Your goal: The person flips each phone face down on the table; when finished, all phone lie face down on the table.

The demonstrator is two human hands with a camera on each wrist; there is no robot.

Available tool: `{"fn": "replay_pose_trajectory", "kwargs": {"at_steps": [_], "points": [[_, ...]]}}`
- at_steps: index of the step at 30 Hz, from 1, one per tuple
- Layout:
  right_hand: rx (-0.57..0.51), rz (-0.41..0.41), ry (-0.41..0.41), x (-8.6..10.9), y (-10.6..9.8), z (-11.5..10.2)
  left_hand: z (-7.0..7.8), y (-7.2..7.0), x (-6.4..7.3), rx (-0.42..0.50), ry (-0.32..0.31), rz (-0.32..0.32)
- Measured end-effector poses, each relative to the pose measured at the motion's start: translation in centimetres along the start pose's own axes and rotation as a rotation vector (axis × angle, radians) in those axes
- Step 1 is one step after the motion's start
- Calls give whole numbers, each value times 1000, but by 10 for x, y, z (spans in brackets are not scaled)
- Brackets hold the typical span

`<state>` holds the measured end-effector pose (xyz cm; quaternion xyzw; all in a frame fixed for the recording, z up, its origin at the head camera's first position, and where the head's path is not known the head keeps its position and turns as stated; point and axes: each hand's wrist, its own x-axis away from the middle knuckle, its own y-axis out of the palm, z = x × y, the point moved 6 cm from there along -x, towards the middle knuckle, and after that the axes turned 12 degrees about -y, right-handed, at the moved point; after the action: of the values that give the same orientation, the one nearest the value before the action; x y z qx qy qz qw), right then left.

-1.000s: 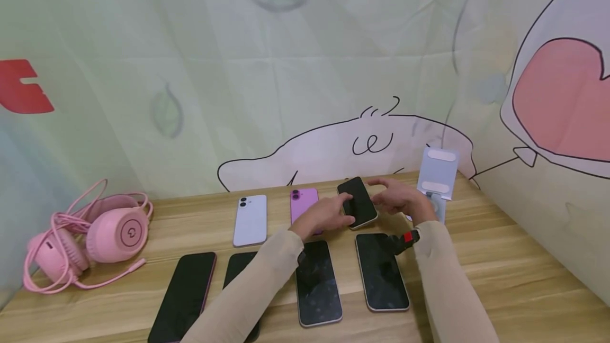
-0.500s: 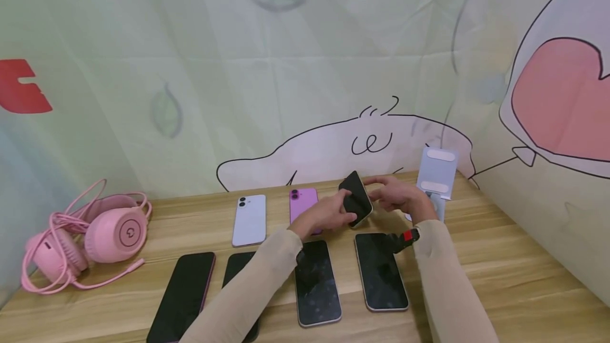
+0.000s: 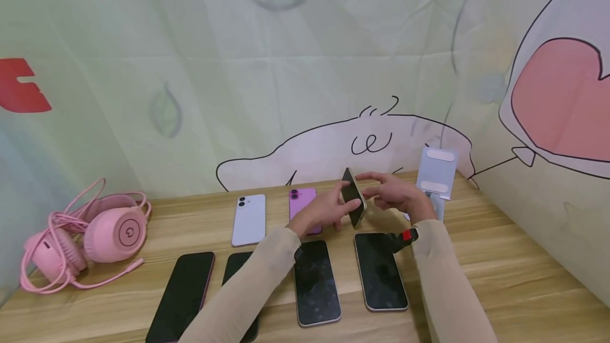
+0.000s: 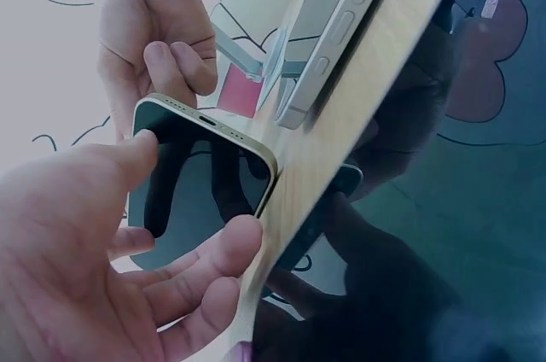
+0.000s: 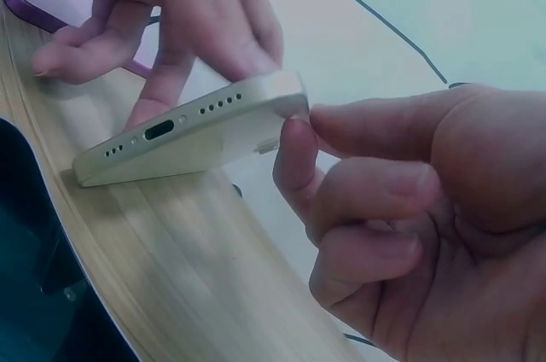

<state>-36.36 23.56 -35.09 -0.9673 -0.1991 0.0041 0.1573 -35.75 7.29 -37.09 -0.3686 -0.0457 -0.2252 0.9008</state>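
A smartphone [image 3: 353, 197] with a black screen and a pale yellowish frame stands tilted on one long edge between both hands. My left hand [image 3: 321, 211] touches its screen side with thumb and fingertips. From the right, my right hand [image 3: 393, 195] holds the raised edge, thumb and forefinger at a corner in the right wrist view. The phone's charging port [image 5: 159, 130] faces that camera; most of its back is hidden. Beside my left hand lies a purple phone [image 3: 301, 202], partly covered by it. A dark-screened phone [image 3: 381, 274] lies in front of my right hand.
A light blue phone [image 3: 250, 221] lies back-up on the wooden table [image 3: 500, 279]. More screen-up phones, including a black one [image 3: 183, 295] and a smudged one [image 3: 316, 285], lie in front. Pink headphones [image 3: 116, 234] sit left; a pale blue phone stand [image 3: 437, 173] stands right.
The smartphone has turned from nearly flat to steeply tilted, its right edge rising and its screen turning leftward. My right hand has shifted slightly left with it; the other phones have stayed put.
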Motion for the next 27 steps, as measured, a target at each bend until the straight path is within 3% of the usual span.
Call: {"fn": "replay_pose_trajectory", "kwargs": {"at_steps": [17, 23, 27], "points": [[-13, -118, -37, -2, 11, -3, 1, -11, -2, 115, 5, 95], [23, -156, -21, -1, 14, -1, 1, -14, -3, 188, -8, 111], [54, -173, -2, -1, 17, 3, 1, -16, -4, 176, -13, 139]]}}
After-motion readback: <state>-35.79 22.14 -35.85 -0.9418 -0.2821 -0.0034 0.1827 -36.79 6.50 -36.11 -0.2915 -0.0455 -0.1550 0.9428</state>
